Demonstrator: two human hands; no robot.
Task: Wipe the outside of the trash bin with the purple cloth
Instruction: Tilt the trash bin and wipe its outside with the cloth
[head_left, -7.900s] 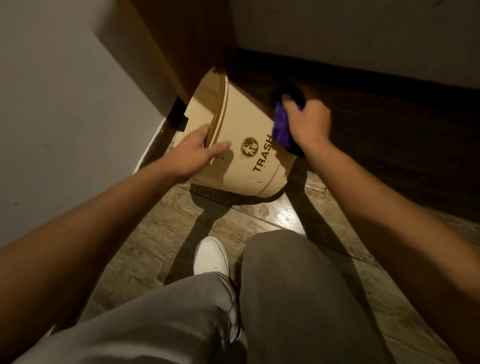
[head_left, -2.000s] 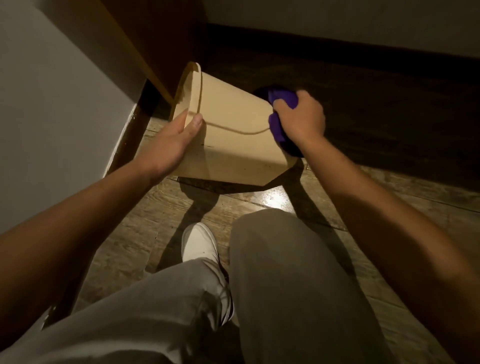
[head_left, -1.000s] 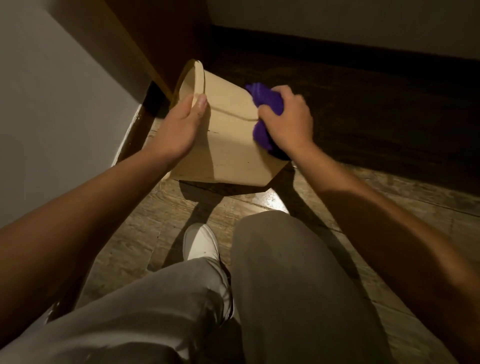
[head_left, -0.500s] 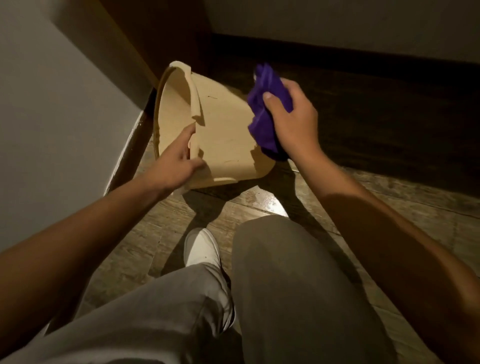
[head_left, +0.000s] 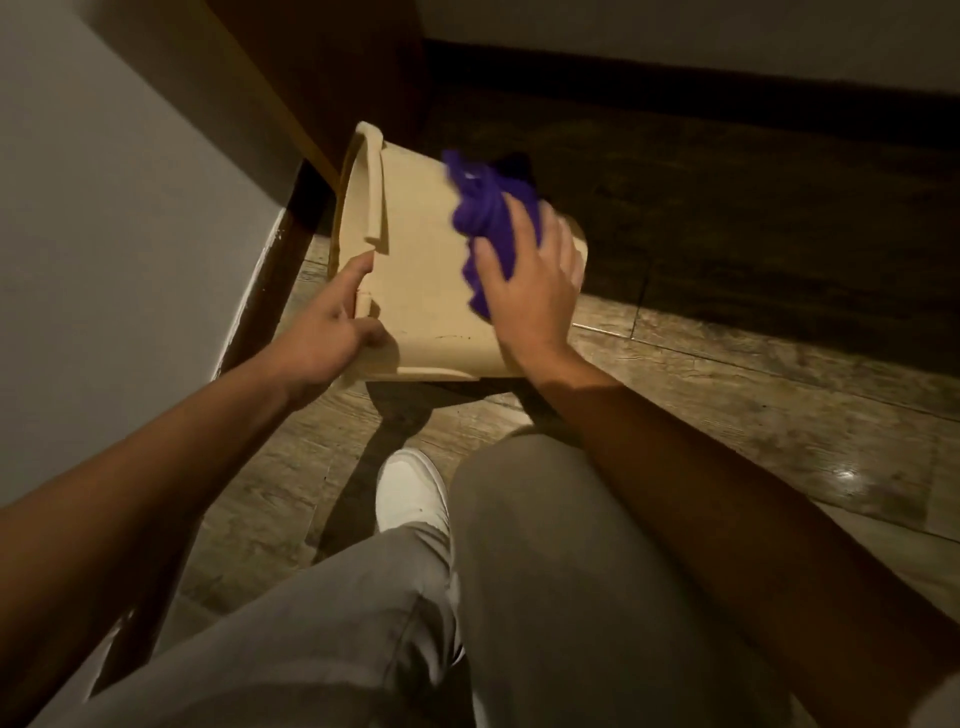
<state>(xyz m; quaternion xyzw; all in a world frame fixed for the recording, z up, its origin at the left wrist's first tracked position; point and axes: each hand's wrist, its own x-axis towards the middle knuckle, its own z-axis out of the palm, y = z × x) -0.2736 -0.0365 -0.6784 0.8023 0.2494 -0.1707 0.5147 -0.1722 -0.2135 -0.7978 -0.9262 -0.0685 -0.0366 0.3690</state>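
A beige trash bin (head_left: 421, 270) is tipped on its side above the wooden floor, its rim pointing left toward the wall. My left hand (head_left: 327, 327) grips the bin at the rim's near edge, thumb on the outer wall. My right hand (head_left: 530, 280) presses a bunched purple cloth (head_left: 483, 213) flat against the upper right of the bin's outer wall, fingers spread over it. The cloth and hand are motion-blurred. The bin's opening and base are hidden from me.
A white wall (head_left: 104, 218) runs along the left with a dark baseboard. A brown wooden panel (head_left: 322, 67) stands behind the bin. My grey-trousered knees (head_left: 524, 571) and a white shoe (head_left: 410, 488) sit below the bin. Wood-look floor (head_left: 753, 395) extends right.
The bin has turned in my left hand, which shifted lower along the rim. My right hand has come down with the cloth onto the bin's wall, fingers now spread.
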